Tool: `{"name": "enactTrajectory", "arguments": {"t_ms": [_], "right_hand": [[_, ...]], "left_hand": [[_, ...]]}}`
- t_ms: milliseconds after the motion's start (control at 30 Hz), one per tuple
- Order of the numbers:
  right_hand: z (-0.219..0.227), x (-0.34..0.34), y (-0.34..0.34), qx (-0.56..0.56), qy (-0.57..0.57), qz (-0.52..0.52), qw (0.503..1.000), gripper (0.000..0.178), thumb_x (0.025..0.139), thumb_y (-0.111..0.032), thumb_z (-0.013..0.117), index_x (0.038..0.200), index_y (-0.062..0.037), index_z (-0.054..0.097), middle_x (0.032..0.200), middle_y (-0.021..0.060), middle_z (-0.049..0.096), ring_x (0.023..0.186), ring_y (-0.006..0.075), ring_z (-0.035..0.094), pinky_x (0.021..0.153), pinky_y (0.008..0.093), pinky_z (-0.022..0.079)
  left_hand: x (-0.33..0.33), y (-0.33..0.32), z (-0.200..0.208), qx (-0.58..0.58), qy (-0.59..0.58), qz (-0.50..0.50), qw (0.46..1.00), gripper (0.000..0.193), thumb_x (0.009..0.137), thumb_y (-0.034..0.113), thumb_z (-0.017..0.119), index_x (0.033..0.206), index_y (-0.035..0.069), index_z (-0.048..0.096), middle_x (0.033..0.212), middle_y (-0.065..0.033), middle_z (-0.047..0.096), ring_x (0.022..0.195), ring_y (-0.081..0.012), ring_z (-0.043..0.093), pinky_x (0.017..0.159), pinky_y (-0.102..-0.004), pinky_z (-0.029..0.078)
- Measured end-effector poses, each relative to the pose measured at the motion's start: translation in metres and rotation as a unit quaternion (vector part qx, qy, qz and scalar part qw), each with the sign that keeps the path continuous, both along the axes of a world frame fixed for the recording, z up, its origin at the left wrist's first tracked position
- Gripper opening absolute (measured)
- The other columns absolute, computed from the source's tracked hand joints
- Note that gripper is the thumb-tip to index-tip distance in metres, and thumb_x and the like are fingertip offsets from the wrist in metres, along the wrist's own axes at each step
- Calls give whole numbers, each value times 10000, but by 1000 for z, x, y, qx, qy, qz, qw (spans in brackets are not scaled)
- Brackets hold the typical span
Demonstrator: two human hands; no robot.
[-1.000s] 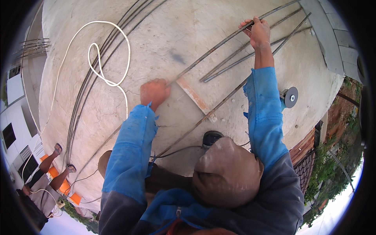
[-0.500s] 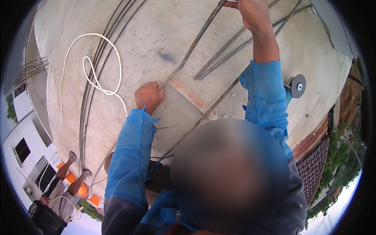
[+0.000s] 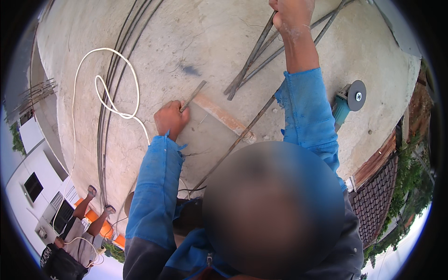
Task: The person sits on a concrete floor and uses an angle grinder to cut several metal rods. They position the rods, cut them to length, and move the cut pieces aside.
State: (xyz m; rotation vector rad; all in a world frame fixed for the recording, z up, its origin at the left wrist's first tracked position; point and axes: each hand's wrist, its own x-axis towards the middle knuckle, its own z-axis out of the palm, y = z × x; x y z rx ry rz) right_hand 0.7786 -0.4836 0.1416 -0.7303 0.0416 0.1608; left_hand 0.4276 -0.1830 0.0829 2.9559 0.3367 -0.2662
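Note:
My left hand is closed round a short piece of steel rebar that juts up and right from the fist. A narrow wooden strip lies on the concrete beside it. Near the top edge, my right hand grips the upper part of a longer rebar rod, whose lower end comes down beside two other rods. Between the two held pieces there is a gap. Another rod runs slantwise beneath my right sleeve.
An angle grinder with a dark disc lies right of my right arm. Long rods and a looped white cable stretch across the concrete slab at left. Lower left, a person holds a cable near orange containers.
The bar that spanned both hands is now in two pieces. The short one stays in my left hand; the longer one has swung up and right with my right hand.

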Motion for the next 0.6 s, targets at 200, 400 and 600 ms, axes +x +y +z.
{"name": "enactTrajectory", "arguments": {"t_ms": [200, 400, 600], "right_hand": [[-76, -14, -50, -686, -120, -281, 660, 636, 1165, -342, 592, 1716, -73, 422, 1514, 255, 631, 1372, 299, 625, 1165, 435, 492], [16, -170, -97, -585, -115, -89, 798, 284, 1134, -266, 701, 1242, -16, 782, 1073, 73, 789, 900, 154, 755, 878, 305, 599], [-2, -280, -124, -593, 47, 118, 795, 219, 1105, -229, 740, 1155, -17, 765, 947, 69, 786, 784, 100, 702, 743, 297, 570]], "left_hand": [[4, -4, 0, -3, -9, 10, 1000, 334, 952, 366, 778, 783, 86, 707, 813, -130, 739, 744, -391, 731, 670, -540, 560], [0, -2, -3, -18, -42, 13, 999, 339, 884, 393, 819, 815, 76, 719, 785, -158, 731, 745, -416, 730, 683, -540, 554], [-1, 4, -2, -64, -75, -18, 995, 384, 930, 404, 805, 782, 63, 707, 780, -156, 722, 751, -411, 727, 691, -524, 555]]}}
